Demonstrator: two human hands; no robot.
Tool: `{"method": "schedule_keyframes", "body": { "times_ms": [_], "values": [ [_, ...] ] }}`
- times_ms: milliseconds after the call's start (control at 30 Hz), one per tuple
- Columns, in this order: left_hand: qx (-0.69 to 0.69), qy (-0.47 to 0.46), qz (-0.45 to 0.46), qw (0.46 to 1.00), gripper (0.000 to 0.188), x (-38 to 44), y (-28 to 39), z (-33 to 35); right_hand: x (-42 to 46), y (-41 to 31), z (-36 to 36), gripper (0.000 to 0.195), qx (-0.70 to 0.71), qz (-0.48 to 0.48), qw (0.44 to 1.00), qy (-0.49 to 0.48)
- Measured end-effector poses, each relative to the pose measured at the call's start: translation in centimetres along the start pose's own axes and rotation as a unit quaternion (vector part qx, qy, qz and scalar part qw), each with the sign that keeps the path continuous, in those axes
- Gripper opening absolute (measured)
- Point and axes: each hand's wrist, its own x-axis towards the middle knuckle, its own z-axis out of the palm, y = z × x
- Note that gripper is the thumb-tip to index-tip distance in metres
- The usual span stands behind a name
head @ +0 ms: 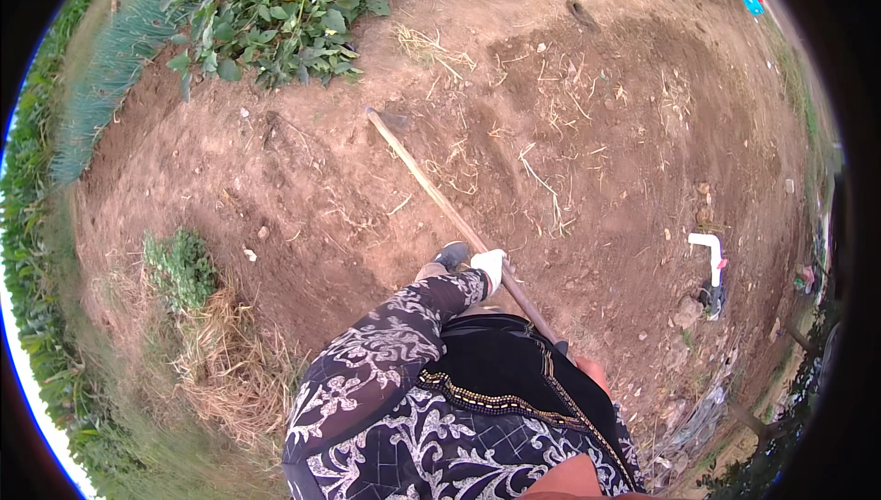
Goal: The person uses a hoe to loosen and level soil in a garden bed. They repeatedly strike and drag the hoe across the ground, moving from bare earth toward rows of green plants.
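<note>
A long wooden-handled hoe (pixel 447 205) slants across the soil from my body toward the upper left. Its metal blade (pixel 394 119) rests at the ground, partly sunk or hidden in loose earth. My left hand (pixel 489 267), in a white glove, is closed around the handle about midway. Farther back, my right hand (pixel 590 369) shows only in part at the rear of the handle; my black clothing hides most of it, and it appears to grip there. One dark shoe (pixel 452 255) stands on the soil just beyond my left sleeve.
Leafy green plants (pixel 275 18) grow at the upper left, beside onion-like stalks (pixel 113 73). A small bush (pixel 180 267) and a dry straw heap (pixel 230 362) lie left. At right, a white elbow pipe (pixel 710 252) rises near a stone (pixel 687 312). Straw litters the brown soil (pixel 585 176).
</note>
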Motion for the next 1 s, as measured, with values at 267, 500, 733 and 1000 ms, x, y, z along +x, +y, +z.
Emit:
{"method": "schedule_keyframes", "body": {
  "times_ms": [267, 500, 733, 1000],
  "values": [
    [-0.096, 0.129, 0.093, 0.983, 0.015, 1.6, 6.4, -0.3, 8.2, -2.0, -0.6, 0.021, -0.051, -0.118, 0.992, 0.004],
    [-0.069, 0.212, 0.343, 0.912, 0.016, 0.3, 17.5, -3.1, 21.3, -15.8, 0.7, 0.02, 0.081, -0.233, 0.946, -0.212],
    [0.127, 0.219, 0.255, 0.933, 0.03, -0.7, 13.5, 0.4, 27.0, -16.8, 2.2, 0.022, 0.194, -0.094, 0.913, -0.345],
    [-0.117, 0.105, 0.042, 0.987, 0.017, 4.4, 0.3, 2.0, 19.6, 0.3, -1.6, 0.028, -0.05, -0.235, 0.955, -0.171]
  ]
}}
